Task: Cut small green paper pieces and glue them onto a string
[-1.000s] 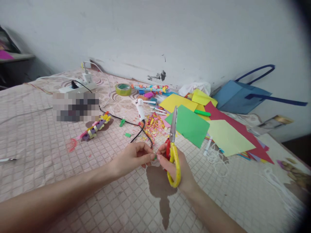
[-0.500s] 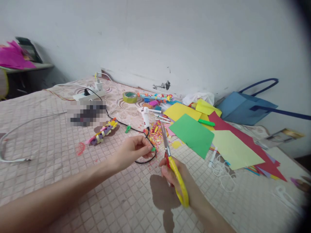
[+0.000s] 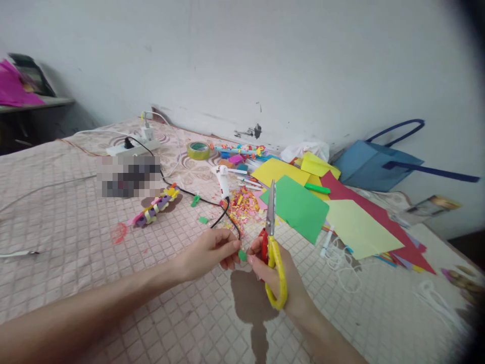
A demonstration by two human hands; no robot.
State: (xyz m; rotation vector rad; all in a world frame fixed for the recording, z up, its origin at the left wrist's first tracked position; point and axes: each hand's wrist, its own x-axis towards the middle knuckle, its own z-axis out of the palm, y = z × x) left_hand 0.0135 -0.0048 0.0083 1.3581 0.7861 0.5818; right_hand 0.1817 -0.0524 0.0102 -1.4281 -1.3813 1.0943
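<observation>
Between the thumb and fingers of my left hand (image 3: pixel 212 253) is a small green paper piece (image 3: pixel 242 255). My right hand (image 3: pixel 278 268) holds scissors (image 3: pixel 273 242) with yellow and red handles, the blades pointing up and away and looking closed. The fingertips of my right hand are close to the green piece; whether they touch it I cannot tell. Another small green piece (image 3: pixel 203 220) lies on the quilted cover beyond my left hand. A white glue gun (image 3: pixel 223 182) stands behind my hands, its black cord running down close to my left fingers.
Paper scraps (image 3: pixel 244 206) lie beside the glue gun. Green paper (image 3: pixel 301 207), pale yellow paper (image 3: pixel 359 227) and red paper (image 3: pixel 382 222) spread to the right, before a blue bag (image 3: pixel 379 164). A decorated purple stick (image 3: pixel 155 210), tape (image 3: pixel 198 150) and a power strip (image 3: pixel 129 146) are at left.
My hands have come together, the right moving in beside the green piece. The scissors have turned more upright. A small green piece now shows on the cover beyond my left hand.
</observation>
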